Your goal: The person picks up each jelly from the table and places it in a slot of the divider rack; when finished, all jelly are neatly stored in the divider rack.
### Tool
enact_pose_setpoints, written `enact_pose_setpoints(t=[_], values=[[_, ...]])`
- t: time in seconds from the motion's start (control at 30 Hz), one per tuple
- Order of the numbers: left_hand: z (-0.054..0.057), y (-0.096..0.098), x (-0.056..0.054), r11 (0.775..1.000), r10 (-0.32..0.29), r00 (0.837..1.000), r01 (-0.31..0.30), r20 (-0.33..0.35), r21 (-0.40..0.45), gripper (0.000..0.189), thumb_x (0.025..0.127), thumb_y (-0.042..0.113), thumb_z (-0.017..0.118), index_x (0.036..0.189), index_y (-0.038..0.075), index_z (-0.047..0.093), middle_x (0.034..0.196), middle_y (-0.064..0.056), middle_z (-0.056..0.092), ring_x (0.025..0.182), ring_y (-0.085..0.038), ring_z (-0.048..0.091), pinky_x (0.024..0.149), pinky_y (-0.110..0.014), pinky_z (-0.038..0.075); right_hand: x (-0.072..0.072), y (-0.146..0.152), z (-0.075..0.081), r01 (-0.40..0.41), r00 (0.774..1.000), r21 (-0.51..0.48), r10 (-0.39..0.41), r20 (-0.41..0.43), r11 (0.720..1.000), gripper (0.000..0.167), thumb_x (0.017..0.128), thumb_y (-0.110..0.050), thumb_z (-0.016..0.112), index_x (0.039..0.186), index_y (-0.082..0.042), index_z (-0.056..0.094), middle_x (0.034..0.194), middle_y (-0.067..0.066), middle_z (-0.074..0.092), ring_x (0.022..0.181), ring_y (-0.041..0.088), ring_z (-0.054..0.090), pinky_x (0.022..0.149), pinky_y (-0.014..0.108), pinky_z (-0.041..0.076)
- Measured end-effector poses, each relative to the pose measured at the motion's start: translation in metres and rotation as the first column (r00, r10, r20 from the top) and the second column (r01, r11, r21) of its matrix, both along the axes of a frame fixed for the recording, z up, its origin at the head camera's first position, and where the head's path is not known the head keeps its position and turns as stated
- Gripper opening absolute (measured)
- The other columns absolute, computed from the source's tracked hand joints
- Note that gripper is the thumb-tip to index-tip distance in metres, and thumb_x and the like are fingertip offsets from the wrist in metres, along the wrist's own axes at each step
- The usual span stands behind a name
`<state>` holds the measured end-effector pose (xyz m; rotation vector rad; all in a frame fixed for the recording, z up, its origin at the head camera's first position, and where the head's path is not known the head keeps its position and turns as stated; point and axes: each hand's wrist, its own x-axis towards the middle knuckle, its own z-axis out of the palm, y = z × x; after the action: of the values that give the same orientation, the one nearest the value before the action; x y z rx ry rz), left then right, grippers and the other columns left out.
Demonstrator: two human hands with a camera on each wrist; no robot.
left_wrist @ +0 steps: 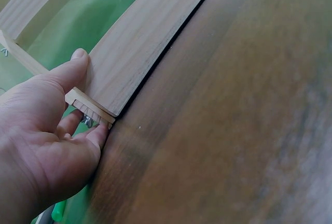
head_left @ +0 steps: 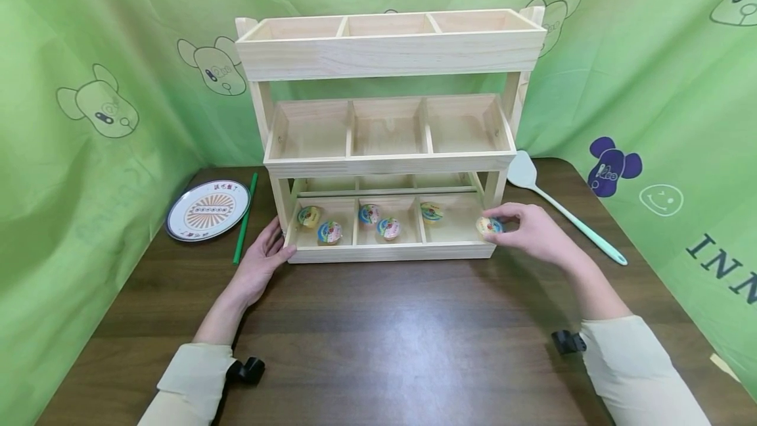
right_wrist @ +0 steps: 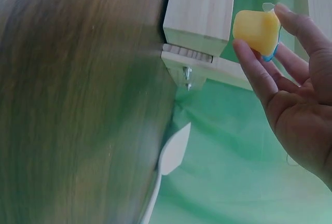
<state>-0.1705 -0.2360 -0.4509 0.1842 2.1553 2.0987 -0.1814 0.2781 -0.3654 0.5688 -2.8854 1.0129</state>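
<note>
A three-tier wooden shelf [head_left: 390, 163] stands on the table, each tier split into three compartments. My left hand [head_left: 263, 260] grips the left front corner of its bottom tier, thumb on the front board [left_wrist: 140, 42] and fingers curled behind the edge. In my right hand [head_left: 529, 232] a small yellow jelly cup [right_wrist: 256, 30] is pinched between thumb and fingers, just above the bottom tier's right end. In that tier, the left compartment holds two jelly cups [head_left: 329, 233], the middle one two more [head_left: 388, 229], and the right one a single cup [head_left: 432, 212].
To the left lies a white plate [head_left: 208, 210] with a printed pattern, beside a green stick [head_left: 245, 219]. A pale spatula [head_left: 568, 209] lies right of the shelf. Green printed cloth [head_left: 118, 183] hangs around the table [head_left: 390, 340].
</note>
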Motion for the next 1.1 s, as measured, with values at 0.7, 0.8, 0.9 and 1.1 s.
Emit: enact_pose_setpoints(t=[0.7,0.8,0.9,1.1], values=[[0.0,0.0,0.001,1.0,0.005,1.0,-0.005,0.005,-0.02,0.081,0.102,0.007,0.061,0.164,0.013,0.009,0.168,-0.01,0.008,0.151,-0.033,0.014,0.117,-0.036,0.028,-0.027,-0.03,-0.013,-0.032,0.994,0.018,0.03,0.101,0.999,0.045,0.085,-0.023,0.083,0.122,0.0,0.072,0.099,0.006,0.073,0.096,0.025,0.063,0.082,0.04,0.049],[0.0,-0.001,0.001,1.0,0.005,1.0,-0.005,0.003,-0.018,0.081,0.102,0.007,0.061,0.164,0.013,0.009,0.168,-0.01,0.008,0.151,-0.033,0.014,0.116,-0.034,0.029,-0.03,-0.034,-0.016,-0.042,0.992,0.026,0.039,0.118,0.999,0.044,0.085,-0.021,0.083,0.121,0.002,0.072,0.093,0.004,0.071,0.089,0.022,0.062,0.077,0.037,0.049],[0.0,-0.001,0.001,1.0,0.005,1.0,-0.005,0.004,-0.021,0.081,0.102,0.007,0.061,0.164,0.013,0.009,0.168,-0.009,0.008,0.151,-0.033,0.014,0.116,-0.034,0.029,-0.033,-0.038,-0.019,-0.048,0.991,0.038,0.043,0.129,0.998,0.044,0.085,-0.019,0.082,0.12,0.003,0.071,0.092,0.003,0.071,0.086,0.02,0.061,0.076,0.036,0.049],[0.001,0.0,0.001,1.0,0.004,1.0,-0.004,0.009,-0.02,0.081,0.102,0.008,0.061,0.164,0.013,0.009,0.169,-0.009,0.008,0.151,-0.033,0.014,0.117,-0.035,0.028,-0.038,-0.043,-0.021,-0.041,0.989,0.061,0.032,0.143,0.997,0.045,0.085,-0.019,0.081,0.121,0.004,0.07,0.093,0.005,0.07,0.086,0.02,0.06,0.077,0.037,0.049]])
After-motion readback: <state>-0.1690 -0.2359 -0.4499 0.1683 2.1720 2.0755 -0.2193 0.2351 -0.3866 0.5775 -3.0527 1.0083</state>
